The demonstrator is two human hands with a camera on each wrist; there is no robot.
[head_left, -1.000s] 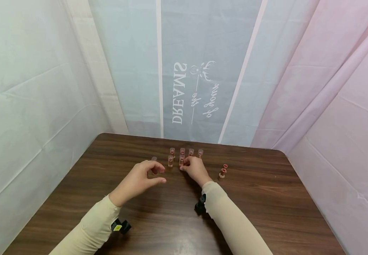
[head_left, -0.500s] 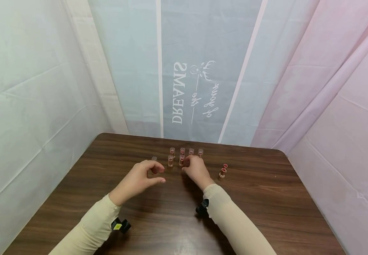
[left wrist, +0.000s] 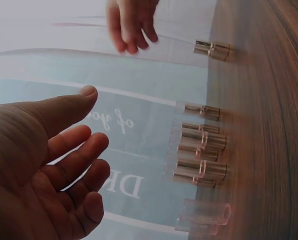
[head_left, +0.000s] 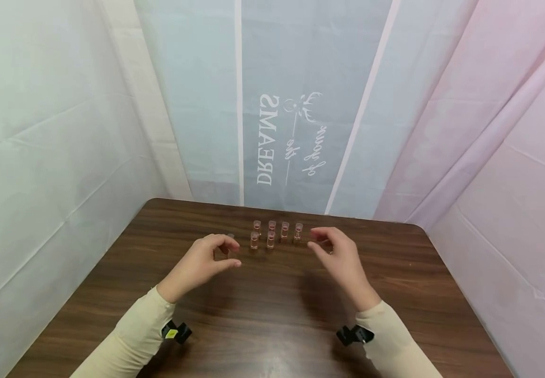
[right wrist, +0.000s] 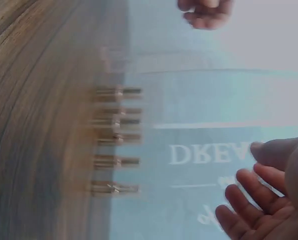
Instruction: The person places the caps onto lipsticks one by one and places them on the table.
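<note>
Several gold lipsticks with clear caps (head_left: 270, 240) stand upright in two short rows near the table's far edge. My left hand (head_left: 201, 257) hovers to their left, relaxed and holding nothing, thumb apart from the fingers. Past its fingertips, clear empty caps (left wrist: 206, 212) stand at the end of the row in the left wrist view. My right hand (head_left: 340, 257) hangs in the air to the right of the rows, fingers loosely bent with nothing between them. Uncapped gold lipsticks (left wrist: 211, 49) stand apart in the left wrist view; in the head view my right hand mostly hides them.
The dark wood-grain table (head_left: 263, 315) ends just behind the lipsticks at a hanging cloth backdrop (head_left: 291, 52) with mirrored lettering. Cloth walls rise on both sides. The right wrist view is blurred.
My right hand has left the front lipstick and moved right, over the uncapped lipsticks, its fingers more spread. The left hand has hardly moved, and the head view has tilted slightly.
</note>
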